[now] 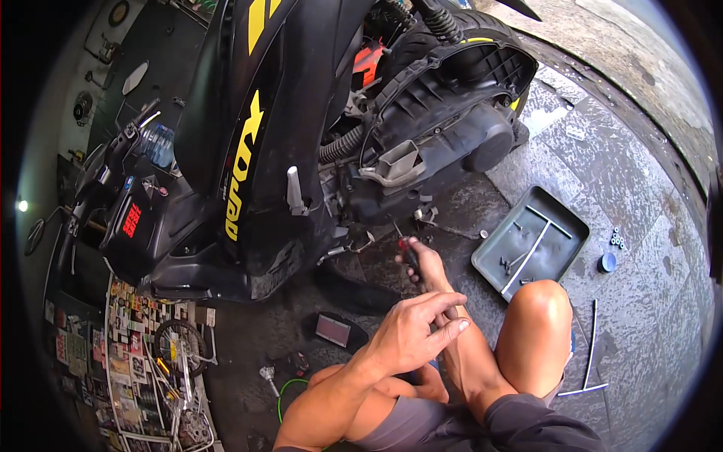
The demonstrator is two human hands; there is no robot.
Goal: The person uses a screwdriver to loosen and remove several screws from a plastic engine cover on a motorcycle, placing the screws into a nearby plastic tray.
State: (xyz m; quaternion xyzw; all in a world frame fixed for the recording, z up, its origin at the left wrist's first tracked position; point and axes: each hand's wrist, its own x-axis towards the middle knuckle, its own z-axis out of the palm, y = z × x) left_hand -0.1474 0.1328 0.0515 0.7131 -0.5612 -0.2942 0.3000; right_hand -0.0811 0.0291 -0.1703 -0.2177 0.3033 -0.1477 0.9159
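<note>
A screwdriver [410, 255] with a red and black handle is gripped in my right hand [429, 270]. Its thin shaft points up toward the lower edge of the black engine-side cover [452, 143] of a scooter [290, 113]. Nearer to me, my left hand [414, 331] hangs over my right forearm with fingers loosely bent. A gap shows between its thumb and forefinger, and no object is visible there. Whether it touches the forearm I cannot tell. Beyond the screwdriver tip, a loose hose piece [452, 227] lies on the floor.
To the right, a dark tray [482, 260] holds a T-handle wrench [531, 252] and several bolts. Beside it are a blue cap [607, 262] and small round parts [617, 239]. Another T-handle wrench [591, 354] lies near my knee. A rectangular filter-like piece [333, 330] rests at left.
</note>
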